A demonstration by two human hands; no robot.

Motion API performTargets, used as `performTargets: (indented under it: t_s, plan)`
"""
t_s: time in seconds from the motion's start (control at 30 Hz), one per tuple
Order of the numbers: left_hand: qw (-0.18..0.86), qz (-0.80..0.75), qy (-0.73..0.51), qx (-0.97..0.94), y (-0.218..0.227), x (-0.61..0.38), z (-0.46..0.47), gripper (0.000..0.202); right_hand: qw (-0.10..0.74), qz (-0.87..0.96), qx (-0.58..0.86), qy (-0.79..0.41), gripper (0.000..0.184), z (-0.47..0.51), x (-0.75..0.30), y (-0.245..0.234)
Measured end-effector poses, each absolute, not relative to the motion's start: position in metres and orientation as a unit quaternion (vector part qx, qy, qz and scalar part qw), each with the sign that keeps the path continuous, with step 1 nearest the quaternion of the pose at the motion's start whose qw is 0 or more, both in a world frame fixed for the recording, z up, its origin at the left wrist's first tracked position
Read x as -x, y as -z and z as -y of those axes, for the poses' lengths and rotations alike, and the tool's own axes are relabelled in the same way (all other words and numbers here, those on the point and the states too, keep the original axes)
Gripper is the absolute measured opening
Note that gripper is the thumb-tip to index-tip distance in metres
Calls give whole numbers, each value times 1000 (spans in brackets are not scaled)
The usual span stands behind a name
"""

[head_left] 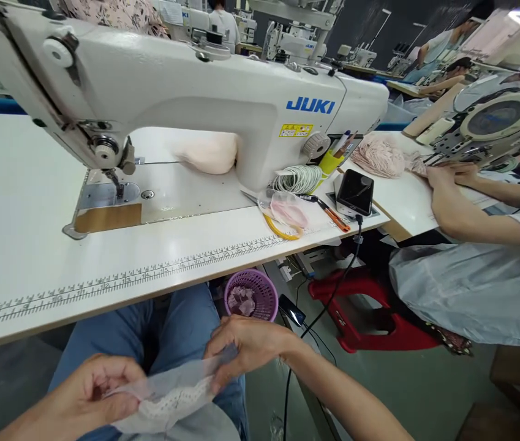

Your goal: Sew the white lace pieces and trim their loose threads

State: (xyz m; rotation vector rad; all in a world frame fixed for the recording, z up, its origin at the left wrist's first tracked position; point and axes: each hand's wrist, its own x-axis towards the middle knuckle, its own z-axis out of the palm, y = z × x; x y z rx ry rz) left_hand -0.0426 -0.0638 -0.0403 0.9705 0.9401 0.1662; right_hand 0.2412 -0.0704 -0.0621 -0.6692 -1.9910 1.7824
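Over my lap, a piece of sheer white fabric with a lace band (174,401) is stretched between my two hands. My left hand (97,392) pinches its left end between thumb and curled fingers. At the other end, my right hand (241,346) grips the fabric, thumb in front and fingers behind. Both hands are below the front edge of the sewing table (186,251), apart from it. Above them stands a white sewing machine (204,79), its needle and presser foot (119,190) over the metal plate with no cloth under them.
On the table lie yellow-handled scissors (282,229), a coil of pale cord (297,179), an orange-handled tool (335,217) and a black-topped device (355,193) with a hanging cable. A purple basket (260,278) with scraps and a red stool (374,312) stand below. A co-worker's arm (475,214) is at right.
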Motion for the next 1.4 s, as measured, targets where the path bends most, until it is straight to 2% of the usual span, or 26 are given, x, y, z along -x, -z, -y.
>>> performTargets:
  t_s: [0.07,0.2,0.3,0.57,0.67,0.9,1.03,1.2,1.4]
  plan:
    - [781,-412,-53,-466,43,43,61,35,198,709,263,-624,24,73,-230,60]
    - [776,-395,-37,-490,49,44,54,38,223,704,268,-619,16,75,-214,56]
    - [782,-382,-30,-491,51,44,48,41,211,692,283,-630,14,72,-210,54]
    - [810,-362,-43,-460,51,39,38,39,223,645,320,-657,42,64,-198,50]
    - [824,-343,-39,-449,59,42,37,37,208,621,335,-677,45,64,-200,51]
    - [798,-366,-23,-478,53,42,35,12,184,605,355,-689,46,63,-206,54]
    - [788,-381,-10,-484,47,42,33,12,173,611,341,-693,49,61,-202,54]
    - [819,-352,-7,-452,54,42,34,13,200,613,388,-659,49,61,-187,49]
    - [819,-359,-29,-447,59,42,38,30,186,588,384,-687,52,63,-184,50]
